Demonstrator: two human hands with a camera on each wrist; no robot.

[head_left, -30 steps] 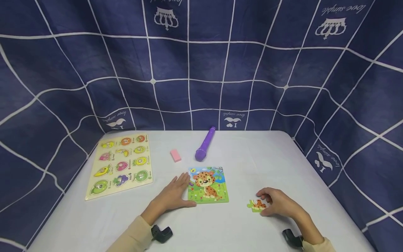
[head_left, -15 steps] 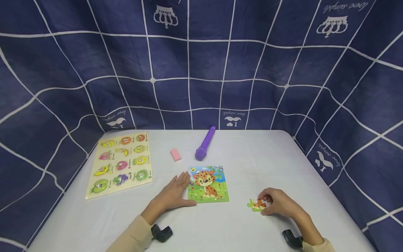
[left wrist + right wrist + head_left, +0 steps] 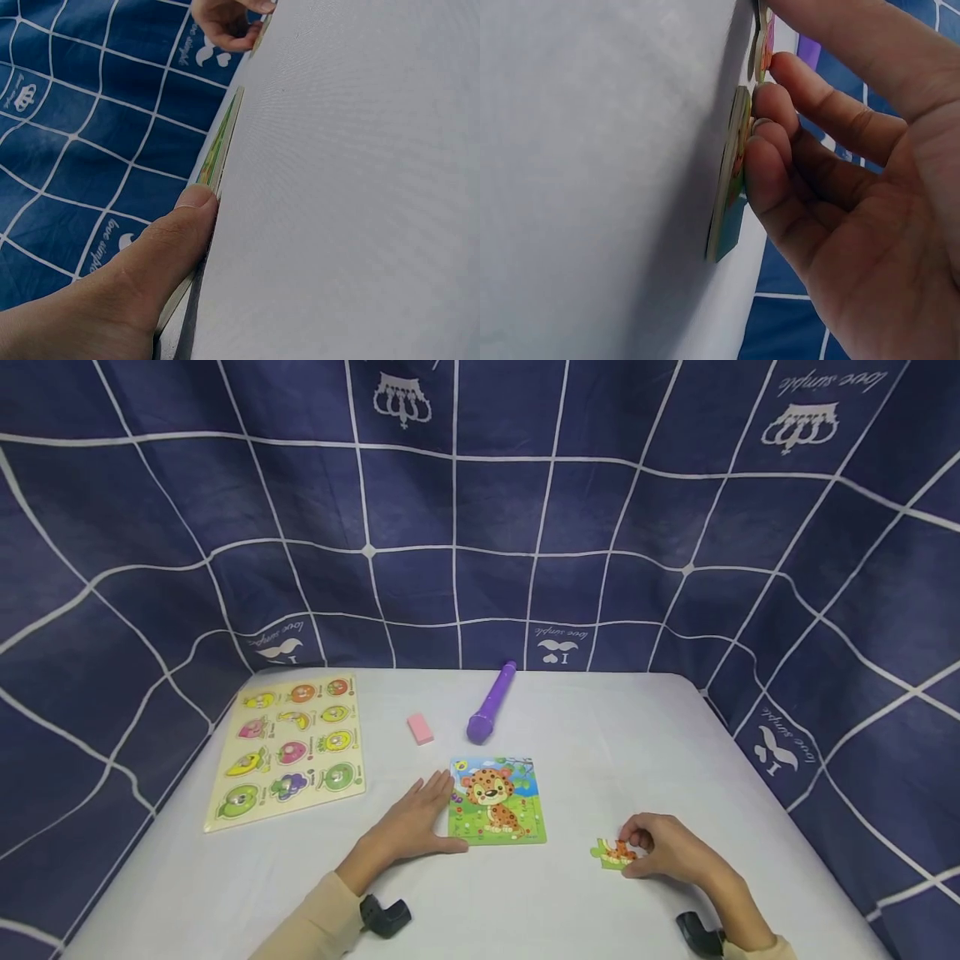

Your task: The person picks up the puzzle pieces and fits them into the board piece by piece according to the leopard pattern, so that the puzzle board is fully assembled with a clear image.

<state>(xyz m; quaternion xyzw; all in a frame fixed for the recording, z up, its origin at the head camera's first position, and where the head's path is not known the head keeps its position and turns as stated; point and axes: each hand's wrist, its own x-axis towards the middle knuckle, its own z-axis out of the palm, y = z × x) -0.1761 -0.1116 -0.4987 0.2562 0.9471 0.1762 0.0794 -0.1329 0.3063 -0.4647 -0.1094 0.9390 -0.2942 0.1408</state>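
Observation:
A square leopard picture puzzle [image 3: 495, 802] lies flat at the middle of the table. My left hand [image 3: 411, 827] rests at its left edge with the fingers straight; in the left wrist view the thumb [image 3: 169, 247] lies along the puzzle's edge. To the right, my right hand [image 3: 667, 850] pinches a jigsaw piece [image 3: 615, 853] printed with green, orange spots and white paws. Curled fingers [image 3: 769, 161] show in the right wrist view, beside a thick-edged green, orange and blue printed piece [image 3: 729, 199]. What lies under the right palm is hidden in the head view.
A fruit peg board [image 3: 288, 747] lies at the left. Behind the leopard puzzle are a pink block [image 3: 420, 729] and a purple toy microphone [image 3: 491, 703]. A blue gridded curtain [image 3: 495, 510] surrounds the white table [image 3: 600, 727].
The right hand and its jigsaw piece stay almost in place, with slight finger motion. The left hand keeps its place at the puzzle's edge. The head view shifts a little.

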